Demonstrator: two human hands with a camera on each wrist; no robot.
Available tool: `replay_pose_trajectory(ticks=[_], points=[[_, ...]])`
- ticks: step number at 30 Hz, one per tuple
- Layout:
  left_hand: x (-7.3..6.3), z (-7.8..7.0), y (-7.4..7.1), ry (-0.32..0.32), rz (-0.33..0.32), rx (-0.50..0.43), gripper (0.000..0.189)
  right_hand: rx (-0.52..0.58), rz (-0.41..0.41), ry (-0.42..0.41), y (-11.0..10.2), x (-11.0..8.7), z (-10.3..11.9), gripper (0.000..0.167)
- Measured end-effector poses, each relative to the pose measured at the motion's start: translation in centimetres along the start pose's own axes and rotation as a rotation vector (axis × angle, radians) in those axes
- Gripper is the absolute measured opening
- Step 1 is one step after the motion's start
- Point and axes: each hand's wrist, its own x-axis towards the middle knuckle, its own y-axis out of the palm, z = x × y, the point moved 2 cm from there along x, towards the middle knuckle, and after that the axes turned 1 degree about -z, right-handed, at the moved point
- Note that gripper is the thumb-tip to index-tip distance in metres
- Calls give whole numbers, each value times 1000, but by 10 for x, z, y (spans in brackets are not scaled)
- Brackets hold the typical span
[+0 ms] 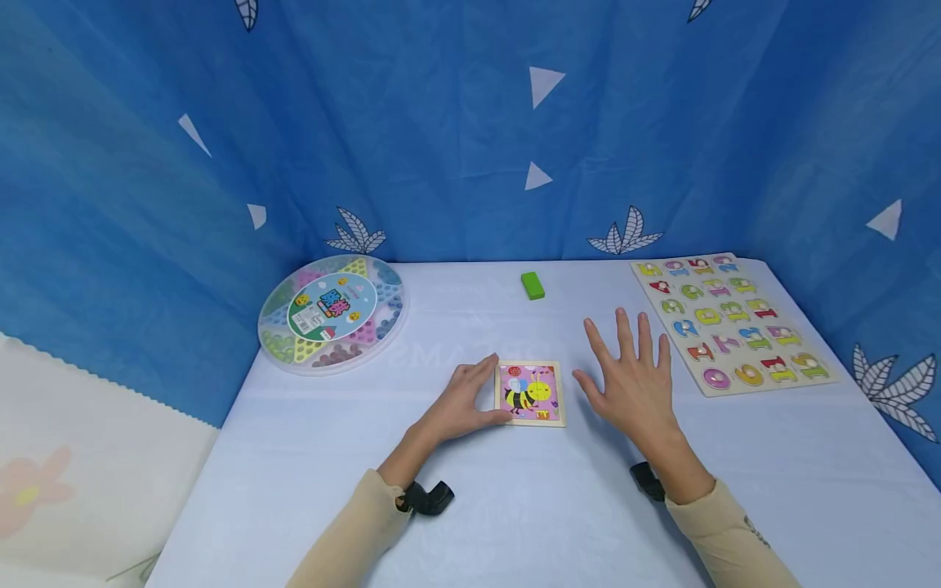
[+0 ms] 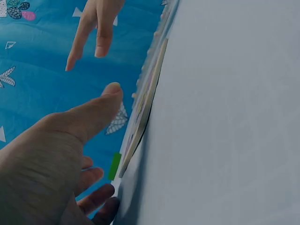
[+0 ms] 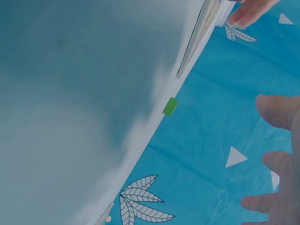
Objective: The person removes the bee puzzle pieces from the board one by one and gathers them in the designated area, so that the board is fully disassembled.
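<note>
A small square bee jigsaw puzzle in a pale wooden frame lies flat on the white table. My left hand is at its left side, thumb by the near left corner and fingertips by the far left one. In the left wrist view the thumb stands apart from the puzzle; whether a fingertip touches it I cannot tell. To the right of the puzzle, my right hand hovers over the table with spread fingers, holding nothing. The right wrist view shows its thumb and fingers apart.
Beyond the puzzle lies a green block. At the left is a round, clear-lidded marble board game. A wooden number puzzle board lies at the right. Blue curtain hangs along the table's back edge.
</note>
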Motion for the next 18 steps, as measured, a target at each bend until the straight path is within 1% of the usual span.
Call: replay_pose_trajectory(ticks=[5, 10, 15, 18], points=[[0, 2, 0, 13, 38, 54, 94, 9, -1, -5, 0, 1, 1, 83], [0, 4, 1, 48, 67, 81, 89, 21, -11, -23, 2, 3, 5, 84], [-1, 4, 2, 72, 89, 134, 88, 57, 29, -35, 0, 7, 14, 84], [0, 3, 2, 69, 100, 146, 89, 90, 67, -36, -3, 13, 22, 83]])
